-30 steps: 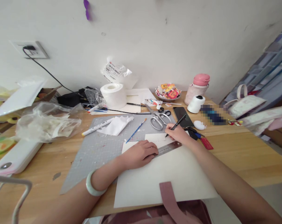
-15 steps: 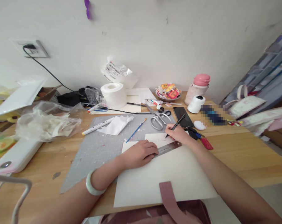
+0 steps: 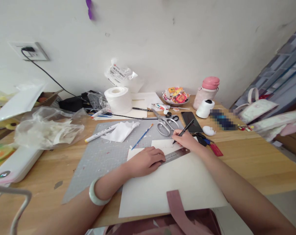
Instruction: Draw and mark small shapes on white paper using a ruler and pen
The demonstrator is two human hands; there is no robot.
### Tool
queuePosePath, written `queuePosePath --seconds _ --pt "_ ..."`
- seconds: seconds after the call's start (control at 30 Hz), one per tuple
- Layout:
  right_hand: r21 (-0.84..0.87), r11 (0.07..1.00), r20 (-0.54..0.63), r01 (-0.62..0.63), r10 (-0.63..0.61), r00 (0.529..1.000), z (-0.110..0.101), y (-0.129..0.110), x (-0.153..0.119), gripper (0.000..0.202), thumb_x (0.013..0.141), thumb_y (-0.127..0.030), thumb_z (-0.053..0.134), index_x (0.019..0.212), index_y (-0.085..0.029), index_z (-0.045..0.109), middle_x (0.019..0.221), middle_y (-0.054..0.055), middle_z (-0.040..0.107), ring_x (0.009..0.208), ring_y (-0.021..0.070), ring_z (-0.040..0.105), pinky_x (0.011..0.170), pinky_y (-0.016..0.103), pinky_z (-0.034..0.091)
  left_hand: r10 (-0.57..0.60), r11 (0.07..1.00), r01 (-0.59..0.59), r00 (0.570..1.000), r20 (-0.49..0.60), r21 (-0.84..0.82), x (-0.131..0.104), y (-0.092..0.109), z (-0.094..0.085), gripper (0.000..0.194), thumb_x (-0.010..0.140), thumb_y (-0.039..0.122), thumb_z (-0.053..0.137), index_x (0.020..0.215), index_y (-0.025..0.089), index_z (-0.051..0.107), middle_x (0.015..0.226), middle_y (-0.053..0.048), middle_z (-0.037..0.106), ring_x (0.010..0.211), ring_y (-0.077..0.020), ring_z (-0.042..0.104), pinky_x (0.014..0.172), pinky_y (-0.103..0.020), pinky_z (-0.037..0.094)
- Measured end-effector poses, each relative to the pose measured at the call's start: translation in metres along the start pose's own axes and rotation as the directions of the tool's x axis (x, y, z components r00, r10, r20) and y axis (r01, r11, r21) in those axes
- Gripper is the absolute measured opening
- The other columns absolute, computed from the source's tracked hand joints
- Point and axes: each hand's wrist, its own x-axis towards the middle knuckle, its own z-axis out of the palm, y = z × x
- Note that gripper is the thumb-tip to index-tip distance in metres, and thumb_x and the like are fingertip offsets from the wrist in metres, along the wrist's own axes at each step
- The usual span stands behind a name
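My left hand [image 3: 148, 160] lies palm down on a large white sheet of paper [image 3: 177, 182], fingers together over the left end of a metal ruler [image 3: 173, 156]; the ruler's covered end is hidden. The ruler slants up to the right. In my right hand [image 3: 184, 139] is a slim black pen [image 3: 186, 128], pinched near its point. The pen's tip touches a smaller white piece of paper [image 3: 160, 143] above the ruler, where faint lines show. Beneath the sheet's upper left part is a grey cutting mat [image 3: 96, 166].
Scissors [image 3: 165, 125], a blue paintbrush [image 3: 142, 137] and a white marker [image 3: 101, 132] lie beyond my hands. Farther back stand a white paper roll [image 3: 118, 101], a candy bowl [image 3: 176, 97] and a pink-lidded bottle [image 3: 206, 91]. A black phone [image 3: 191, 121] and keys [image 3: 208, 140] lie right.
The whole view has shifted slightly. My left hand stays on the ruler, and the pen tip remains at nearly the same spot on the small paper.
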Motion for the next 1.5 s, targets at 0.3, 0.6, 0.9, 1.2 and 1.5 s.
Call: queuePosePath --seconds 0.3,0.6,0.9,1.2,1.5 --pt "0.056 0.998 0.003 -0.027 0.027 1.0 0.0 -0.002 -0.001 0.01 0.067 -0.027 0.046 0.061 -0.02 0.042 0.042 -0.008 0.041 0.039 0.0084 0.042 0.04 0.019 0.029 -0.001 1.0 0.001 1.0 0.004 0.004 0.0 -0.001 0.001 0.022 0.09 0.019 0.037 0.101 0.02 0.056 0.106 -0.004 0.059 0.092 -0.0158 0.052 0.084 -0.029 0.038" --pt "0.104 0.994 -0.009 0.045 -0.044 0.999 0.001 -0.01 -0.009 0.012 0.07 -0.027 0.045 0.06 -0.021 0.041 0.043 -0.007 0.041 0.042 0.0095 0.041 0.043 0.021 0.031 0.004 1.0 -0.004 1.0 0.007 0.0 0.0 -0.001 0.001 0.022 0.09 0.018 0.037 0.101 0.02 0.056 0.106 -0.004 0.059 0.092 -0.0158 0.052 0.085 -0.029 0.037" --pt "0.068 0.962 -0.123 0.263 -0.253 0.96 0.008 -0.023 -0.02 0.022 0.077 -0.033 0.044 0.061 -0.02 0.041 0.054 -0.004 0.039 0.054 0.0105 0.038 0.051 0.023 0.03 0.005 1.0 -0.005 1.0 -0.003 0.003 0.0 0.0 0.0 0.021 0.089 0.017 0.038 0.1 0.02 0.056 0.105 -0.004 0.06 0.091 -0.0155 0.052 0.084 -0.029 0.037" --pt "0.106 0.955 -0.098 0.278 -0.268 0.958 0.028 -0.026 -0.025 0.018 0.077 -0.028 0.045 0.062 -0.02 0.042 0.054 -0.005 0.042 0.051 0.0094 0.039 0.05 0.022 0.031 0.008 1.0 -0.008 1.0 -0.005 -0.01 0.0 -0.001 0.001 0.02 0.089 0.017 0.039 0.1 0.02 0.056 0.105 -0.004 0.059 0.093 -0.0156 0.053 0.085 -0.029 0.037" --pt "0.038 0.948 -0.083 0.317 -0.313 0.946 0.023 -0.026 -0.025 0.017 0.076 -0.025 0.046 0.061 -0.019 0.041 0.054 -0.004 0.045 0.053 0.0095 0.041 0.051 0.021 0.03 0.009 1.0 -0.009 1.0 0.008 0.003 0.0 -0.001 0.001 0.019 0.088 0.017 0.039 0.1 0.02 0.055 0.106 -0.004 0.059 0.094 -0.0158 0.053 0.085 -0.029 0.037"
